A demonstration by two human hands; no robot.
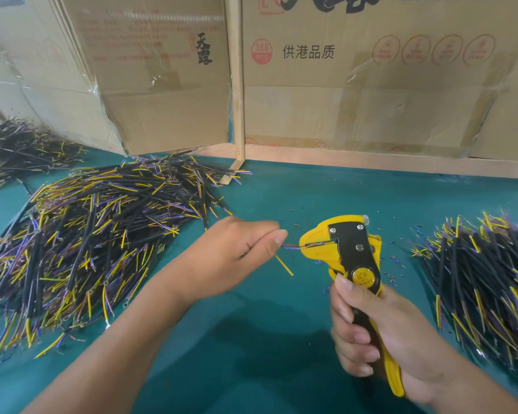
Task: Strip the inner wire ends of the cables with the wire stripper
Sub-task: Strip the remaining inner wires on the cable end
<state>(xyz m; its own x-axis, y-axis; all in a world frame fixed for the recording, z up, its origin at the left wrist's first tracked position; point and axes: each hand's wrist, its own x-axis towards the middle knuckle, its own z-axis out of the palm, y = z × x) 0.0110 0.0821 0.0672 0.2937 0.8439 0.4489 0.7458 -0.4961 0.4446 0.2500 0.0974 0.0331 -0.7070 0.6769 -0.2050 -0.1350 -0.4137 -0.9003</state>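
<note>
A teal, matte table (281, 339) fills the lower view, backed by tall brown cardboard boxes (371, 79) printed with red stamps and black characters and patched with shiny clear tape. A pale wooden post (237, 85) stands between two of the boxes, and a wooden rail runs along the base of those on the right.

The left hand (237, 249) reaches in from the lower left, forearm bare, with its knuckles up. Its fingers (277, 237) are curled together with the thumb and pinch a cable (284, 265) whose thin coloured inner wires stick out to the right; a yellow strand hangs down from the pinch, while a red and a blue strand run straight into the mouth of the wire stripper (341, 249). The cable's dark sheath is hidden inside the fist.

The right hand (380, 339) comes in from the lower right and wraps round the stripper's handles, fingers curled tight on the black and yellow grips, thumb lying near the round yellow dial. The tool has a yellow plastic head, a black metal plate and bright rivets, and it stands head up, above the table.

A large loose heap of black cables (87, 234) with yellow and purple ends lies on the left, a neater pile of cables (485, 279) lies on the right, and tiny insulation scraps (396, 259) dot the table near the tool.
</note>
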